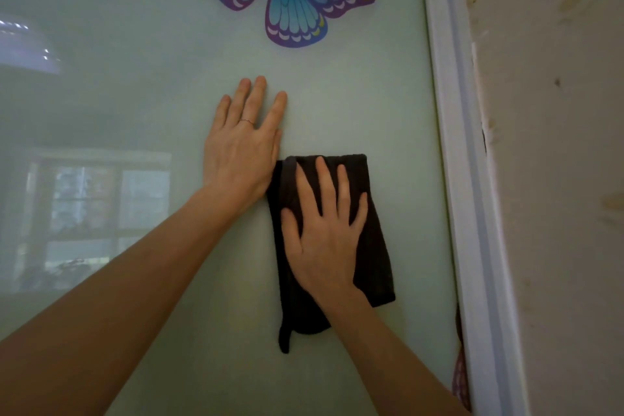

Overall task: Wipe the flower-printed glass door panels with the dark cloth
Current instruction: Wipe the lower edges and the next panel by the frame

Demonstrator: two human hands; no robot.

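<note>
left hand point(241, 149): thin plain ring point(247, 121) round one finger, nails short | right hand point(324, 230): bare, nails short | left forearm point(135, 280), right forearm point(388, 355): both bare up to the frame edge, slim

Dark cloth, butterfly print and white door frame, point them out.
dark cloth point(358, 168): head view, top right corner
butterfly print point(297, 13): head view, lower right wing
white door frame point(454, 145): head view, mid strip
</note>
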